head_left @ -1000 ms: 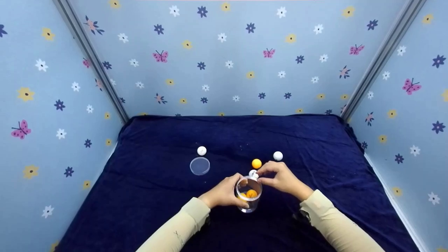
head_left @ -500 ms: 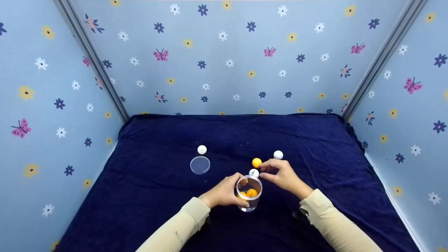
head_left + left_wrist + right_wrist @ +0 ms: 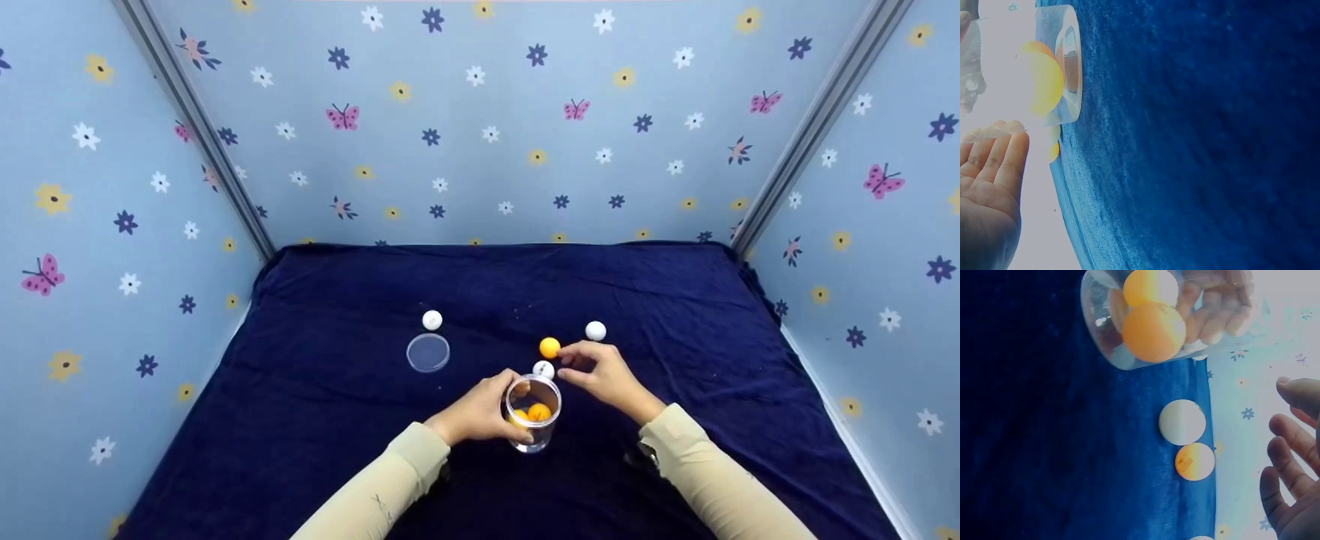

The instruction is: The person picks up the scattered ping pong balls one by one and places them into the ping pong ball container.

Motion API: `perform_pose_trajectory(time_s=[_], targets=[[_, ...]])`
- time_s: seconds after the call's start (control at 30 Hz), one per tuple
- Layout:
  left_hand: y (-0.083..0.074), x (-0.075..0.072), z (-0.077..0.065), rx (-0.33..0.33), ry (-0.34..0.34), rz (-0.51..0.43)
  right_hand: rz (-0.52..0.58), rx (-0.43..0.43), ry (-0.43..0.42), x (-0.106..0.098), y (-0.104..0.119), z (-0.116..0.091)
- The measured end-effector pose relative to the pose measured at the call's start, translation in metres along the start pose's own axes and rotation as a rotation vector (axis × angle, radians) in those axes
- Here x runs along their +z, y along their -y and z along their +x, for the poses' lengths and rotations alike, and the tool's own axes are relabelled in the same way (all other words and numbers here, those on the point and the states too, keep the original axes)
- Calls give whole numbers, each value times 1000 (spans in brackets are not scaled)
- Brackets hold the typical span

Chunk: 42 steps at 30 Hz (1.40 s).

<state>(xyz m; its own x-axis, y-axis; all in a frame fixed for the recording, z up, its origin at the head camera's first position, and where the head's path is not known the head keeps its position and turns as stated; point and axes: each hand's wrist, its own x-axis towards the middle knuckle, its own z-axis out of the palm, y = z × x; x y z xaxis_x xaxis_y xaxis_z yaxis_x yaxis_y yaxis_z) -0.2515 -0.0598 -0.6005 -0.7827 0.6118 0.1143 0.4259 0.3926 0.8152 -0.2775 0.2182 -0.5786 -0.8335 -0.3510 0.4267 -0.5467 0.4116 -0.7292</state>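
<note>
I see the left hand point(image 3: 480, 411) gripping a clear cylindrical plastic jar point(image 3: 541, 437) near centre, orange balls point(image 3: 539, 412) inside, marked white ball point(image 3: 543, 368) just beyond, right hand point(image 3: 611, 376) parted, holding nothing, round transparent lid point(image 3: 428, 353) left, single orange ball point(image 3: 550, 348) right, two white balls point(image 3: 595, 331) farther.
</note>
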Motion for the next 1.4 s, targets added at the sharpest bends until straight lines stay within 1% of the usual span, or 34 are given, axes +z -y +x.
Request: perform_pose_trajectory(time_s=[0.17, 0.33, 0.57, 1.0, 1.23, 1.4], targets=[[0, 1, 0, 7, 1, -1, -15, 70, 46, 5, -7, -4], [1, 1, 0, 5, -5, 1, -56, 72, 71, 9, -12, -6], [1, 1, 0, 8, -7, 9, -86, 71, 63, 13, -15, -6], [1, 0, -1, 6, -6, -5, -117, 76, 39, 19, -24, -8], [1, 0, 0, 13, 0, -20, -121, 133, 48, 22, -29, -10], [1, 0, 0, 11, -2, -15, -117, 151, 59, 24, -30, -8]])
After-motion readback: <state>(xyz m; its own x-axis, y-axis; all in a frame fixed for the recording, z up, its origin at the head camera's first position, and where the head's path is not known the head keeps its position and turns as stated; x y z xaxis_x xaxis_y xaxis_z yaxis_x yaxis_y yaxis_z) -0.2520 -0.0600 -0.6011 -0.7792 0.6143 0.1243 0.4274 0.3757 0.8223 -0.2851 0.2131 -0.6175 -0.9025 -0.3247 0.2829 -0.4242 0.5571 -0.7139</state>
